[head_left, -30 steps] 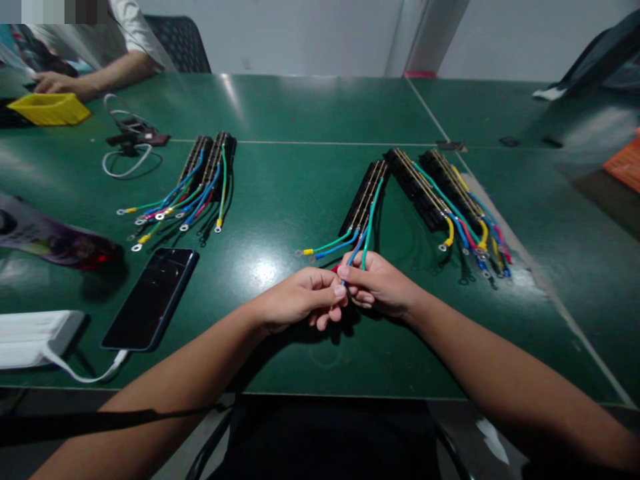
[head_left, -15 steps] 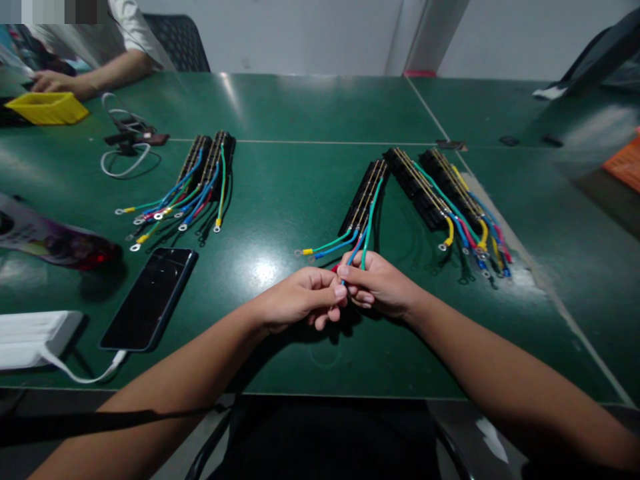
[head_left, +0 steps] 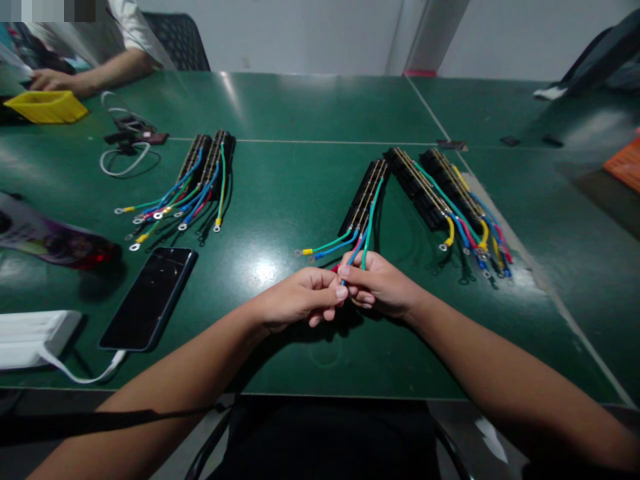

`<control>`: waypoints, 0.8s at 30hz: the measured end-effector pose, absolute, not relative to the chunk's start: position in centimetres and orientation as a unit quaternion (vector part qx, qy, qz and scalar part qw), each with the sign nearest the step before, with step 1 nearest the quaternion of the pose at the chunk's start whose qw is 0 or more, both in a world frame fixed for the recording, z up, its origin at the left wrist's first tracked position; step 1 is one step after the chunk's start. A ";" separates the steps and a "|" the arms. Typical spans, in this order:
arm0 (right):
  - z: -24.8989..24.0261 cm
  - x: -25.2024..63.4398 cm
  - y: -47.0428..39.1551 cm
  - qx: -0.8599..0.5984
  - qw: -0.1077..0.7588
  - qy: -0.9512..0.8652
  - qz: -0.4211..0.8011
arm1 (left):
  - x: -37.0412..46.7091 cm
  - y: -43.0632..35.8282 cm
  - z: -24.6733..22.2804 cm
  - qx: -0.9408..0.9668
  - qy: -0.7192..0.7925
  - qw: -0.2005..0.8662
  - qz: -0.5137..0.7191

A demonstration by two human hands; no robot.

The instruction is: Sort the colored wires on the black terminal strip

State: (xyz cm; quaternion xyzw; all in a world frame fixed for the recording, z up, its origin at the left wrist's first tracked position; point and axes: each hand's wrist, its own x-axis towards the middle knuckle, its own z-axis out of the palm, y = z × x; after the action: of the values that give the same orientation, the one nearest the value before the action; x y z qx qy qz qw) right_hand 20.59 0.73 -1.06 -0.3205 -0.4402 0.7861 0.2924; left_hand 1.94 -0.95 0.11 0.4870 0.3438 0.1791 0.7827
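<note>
A black strip module (head_left: 365, 195) with coloured wires lies just beyond my hands. My right hand (head_left: 381, 285) pinches a blue wire (head_left: 356, 251) from it, and a green wire (head_left: 371, 223) runs down to the same fingers. Touching it at the fingertips, my left hand (head_left: 307, 298) is closed on the end of the blue wire, whose tip the fingers hide. Another green wire with a yellow sleeve (head_left: 307, 252) and a blue one stick out to the left. Two more wired modules (head_left: 417, 187) lie to the right.
Two wired modules (head_left: 217, 167) lie at the left. Nearer are a phone (head_left: 149, 299), a white power bank (head_left: 37, 339) and a bottle (head_left: 50, 233). A yellow bin (head_left: 47, 108) stands by another person's hand (head_left: 55, 81). An orange object (head_left: 625, 162) is at the right edge.
The lower fingers of my left hand have curled in slightly. Both hands otherwise keep their place at the wires, and the modules have not moved.
</note>
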 end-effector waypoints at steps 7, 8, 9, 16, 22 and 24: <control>-1.0 20.7 0.8 -0.307 0.288 -0.458 0.783 | 2.0 -1.1 0.0 0.485 0.339 0.786 0.181; -1.0 20.7 0.8 -0.306 0.289 -0.456 0.784 | 1.9 -1.1 0.0 0.487 0.340 0.783 0.182; -1.0 20.6 0.8 -0.308 0.290 -0.453 0.785 | 1.9 -1.0 0.0 0.490 0.342 0.780 0.184; -1.0 20.5 0.7 -0.317 0.301 -0.434 0.788 | 1.9 -1.0 0.2 0.498 0.365 0.763 0.190; -1.2 20.6 0.8 -0.305 0.297 -0.450 0.785 | 1.9 -1.1 0.0 0.474 0.333 0.793 0.191; -1.2 20.6 0.8 -0.308 0.297 -0.446 0.786 | 1.8 -0.9 0.0 0.482 0.327 0.790 0.190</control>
State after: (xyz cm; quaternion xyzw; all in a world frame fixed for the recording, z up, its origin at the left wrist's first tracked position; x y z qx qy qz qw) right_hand 20.59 0.78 -1.22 -0.3083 -0.4461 0.7858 0.2974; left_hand 1.84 -0.94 -0.04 0.4819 0.3272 0.1896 0.7904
